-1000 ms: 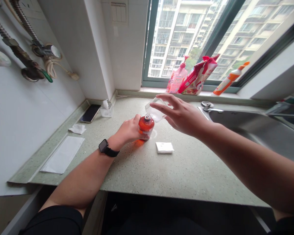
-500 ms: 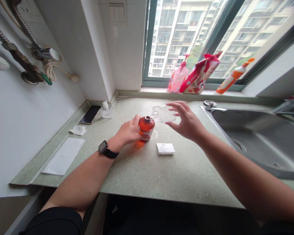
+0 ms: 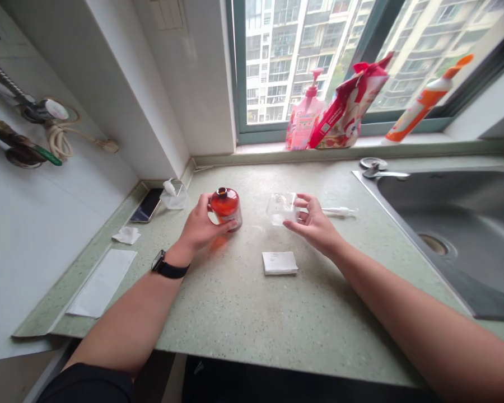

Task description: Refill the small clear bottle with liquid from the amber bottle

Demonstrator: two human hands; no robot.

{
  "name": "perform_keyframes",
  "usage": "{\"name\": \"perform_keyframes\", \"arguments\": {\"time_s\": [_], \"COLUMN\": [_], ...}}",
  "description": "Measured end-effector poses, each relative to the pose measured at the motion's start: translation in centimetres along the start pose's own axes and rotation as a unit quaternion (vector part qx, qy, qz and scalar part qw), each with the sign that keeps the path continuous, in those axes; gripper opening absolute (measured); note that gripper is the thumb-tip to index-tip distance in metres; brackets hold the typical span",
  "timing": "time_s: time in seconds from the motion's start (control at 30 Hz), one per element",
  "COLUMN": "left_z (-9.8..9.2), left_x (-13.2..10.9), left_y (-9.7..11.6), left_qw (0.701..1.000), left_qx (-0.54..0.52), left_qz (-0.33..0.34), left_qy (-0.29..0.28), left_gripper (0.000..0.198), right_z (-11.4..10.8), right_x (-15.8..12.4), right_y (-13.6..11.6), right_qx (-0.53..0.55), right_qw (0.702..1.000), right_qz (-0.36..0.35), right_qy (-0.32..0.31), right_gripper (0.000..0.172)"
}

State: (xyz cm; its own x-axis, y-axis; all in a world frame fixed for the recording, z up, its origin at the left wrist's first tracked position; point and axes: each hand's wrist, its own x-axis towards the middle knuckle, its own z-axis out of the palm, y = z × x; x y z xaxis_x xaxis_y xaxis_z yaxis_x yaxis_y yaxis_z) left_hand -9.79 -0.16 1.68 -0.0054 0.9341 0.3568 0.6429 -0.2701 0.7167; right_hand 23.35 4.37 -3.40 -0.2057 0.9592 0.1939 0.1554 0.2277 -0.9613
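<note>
My left hand (image 3: pixel 199 226) is closed around an orange-red see-through bottle (image 3: pixel 227 206) with an uncapped neck, upright at the counter. To its right, my right hand (image 3: pixel 313 224) grips a small clear bottle (image 3: pixel 280 210) from the right side, fingers behind and thumb in front. That bottle now looks upright, at or just above the counter, a gap apart from the orange-red one. In front of it lies a folded white tissue (image 3: pixel 279 263). A slim white item (image 3: pixel 340 211) rests behind my right hand; its kind is unclear.
Left on the counter (image 3: pixel 235 313) are a phone (image 3: pixel 147 206), a clear cup (image 3: pixel 176 196) with something white in it, a crumpled tissue (image 3: pixel 126 235) and a flat white sheet (image 3: pixel 103 282). The sink (image 3: pixel 457 224) lies right. A pump bottle (image 3: pixel 306 120) stands on the windowsill.
The clear bottle has turned from lying sideways, neck toward the orange-red bottle, to upright. The orange-red bottle has moved left with my left hand, widening the gap. The view has shifted.
</note>
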Motion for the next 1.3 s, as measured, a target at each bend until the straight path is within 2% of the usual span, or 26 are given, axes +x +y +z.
{"name": "perform_keyframes", "arguments": {"time_s": [0.13, 0.27, 0.5, 0.63, 0.73, 0.8, 0.87, 0.93, 0.97, 1.0, 1.07, 1.13, 1.2, 1.3], "left_z": [0.0, 0.4, 1.0, 1.4, 1.3, 0.9, 0.3, -0.3, -0.4, -0.4, 0.2, 1.3, 2.5, 3.7], "left_x": [0.8, 1.3, 1.5, 1.5, 1.6, 1.6, 1.4, 0.8, 0.4, 0.0, -1.1, -2.1, -2.7, -3.0], "left_y": [-1.5, -2.6, -3.5, -3.7, -4.1, -4.1, -3.6, -2.3, -1.5, -0.6, 1.2, 2.5, 3.1, 3.2], "left_qw": [0.997, 0.993, 0.992, 0.994, 0.996, 0.995, 0.99, 0.978, 0.975, 0.977, 0.985, 0.987, 0.985, 0.981], "left_qx": [-0.007, 0.001, 0.004, -0.001, -0.001, 0.017, 0.051, 0.07, 0.061, 0.046, 0.021, -0.001, -0.032, -0.071], "left_qz": [-0.025, -0.041, -0.06, -0.056, -0.054, -0.038, 0.006, 0.071, 0.102, 0.128, 0.158, 0.161, 0.154, 0.128], "left_qy": [0.074, 0.108, 0.112, 0.091, 0.074, 0.089, 0.135, 0.182, 0.188, 0.164, 0.07, -0.014, -0.073, -0.124], "left_gripper": [0.077, 0.079, 0.078, 0.076, 0.082, 0.091, 0.095, 0.083, 0.074, 0.066, 0.06, 0.075, 0.086, 0.084], "right_z": [-0.1, -0.2, 0.2, 0.4, 0.5, 0.6, 0.8, 1.1, 1.3, 1.4, 1.8, 2.2, 2.5, 2.9], "right_x": [0.1, 0.3, 0.2, 0.1, 0.0, -0.1, -0.3, -0.7, -0.9, -1.1, -1.5, -2.0, -2.5, -3.0], "right_y": [0.3, 0.6, 1.3, 1.4, 1.2, 0.9, 0.4, -0.2, -0.5, -0.8, -1.4, -1.9, -2.2, -2.3], "right_qx": [0.024, 0.022, -0.008, -0.008, -0.001, 0.002, -0.002, -0.013, -0.019, -0.026, -0.039, -0.053, -0.069, -0.094], "right_qw": [0.999, 0.999, 1.0, 0.999, 0.999, 0.999, 0.998, 0.997, 0.996, 0.995, 0.992, 0.988, 0.985, 0.981], "right_qz": [0.023, 0.024, -0.011, -0.026, -0.032, -0.038, -0.045, -0.055, -0.061, -0.069, -0.088, -0.107, -0.119, -0.124], "right_qy": [-0.002, 0.004, -0.004, -0.016, -0.031, -0.039, -0.047, -0.055, -0.06, -0.066, -0.08, -0.094, -0.105, -0.116], "right_gripper": [0.089, 0.084, 0.079, 0.078, 0.078, 0.077, 0.076, 0.075, 0.074, 0.074, 0.074, 0.075, 0.076, 0.076]}}
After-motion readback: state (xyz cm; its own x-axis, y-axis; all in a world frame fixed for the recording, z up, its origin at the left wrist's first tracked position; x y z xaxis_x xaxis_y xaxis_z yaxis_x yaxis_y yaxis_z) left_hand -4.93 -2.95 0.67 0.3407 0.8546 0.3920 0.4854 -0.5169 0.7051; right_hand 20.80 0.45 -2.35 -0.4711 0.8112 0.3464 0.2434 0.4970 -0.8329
